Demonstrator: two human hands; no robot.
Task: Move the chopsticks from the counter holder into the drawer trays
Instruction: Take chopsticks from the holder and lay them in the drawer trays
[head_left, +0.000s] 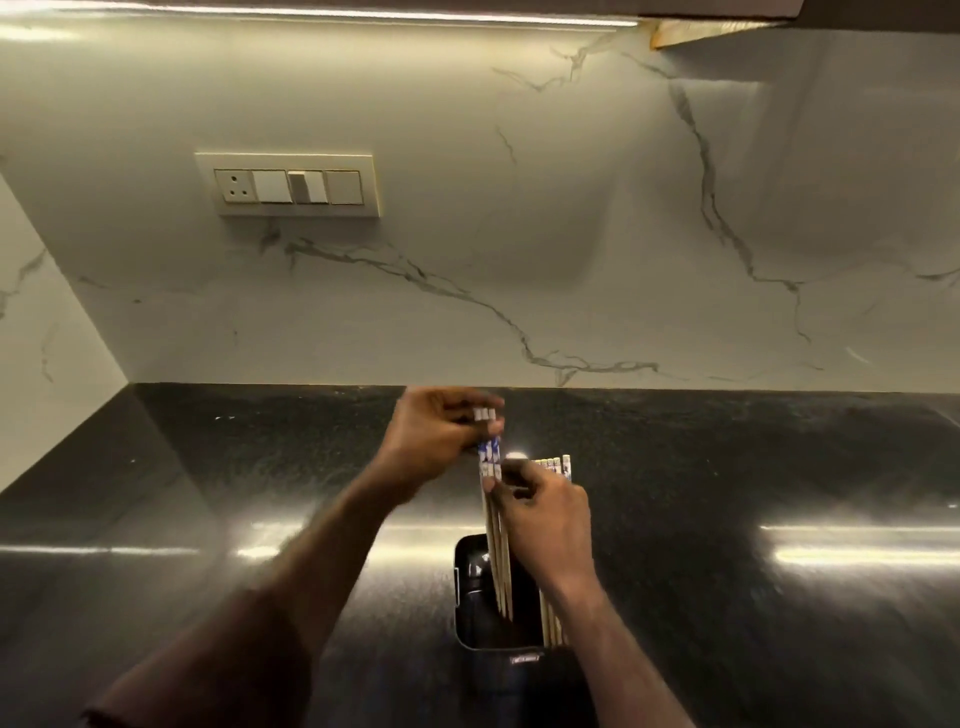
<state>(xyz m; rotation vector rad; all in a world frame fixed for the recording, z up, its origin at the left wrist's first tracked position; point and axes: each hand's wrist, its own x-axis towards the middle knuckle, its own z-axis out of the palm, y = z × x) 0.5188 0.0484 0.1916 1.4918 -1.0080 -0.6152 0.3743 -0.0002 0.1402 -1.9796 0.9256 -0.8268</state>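
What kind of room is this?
Most likely a kitchen: a shiny dark counter runs along a marble wall with a socket panel, and chopsticks stand in a black holder.

Left of holder: the dark table (208, 519) lies bare out to the side wall (47, 322).
Right of holder: bare table to the frame edge.
Far side: bare strip of table, then the marble back wall (519, 234) with a raised switch plate (288, 184).
Above holder: the holder (498, 597) mouth is crowded by upright chopsticks (496, 545), the left hand (436, 441) and the right hand (550, 519).
Overhead: a cabinet underside (727, 26) at top right.
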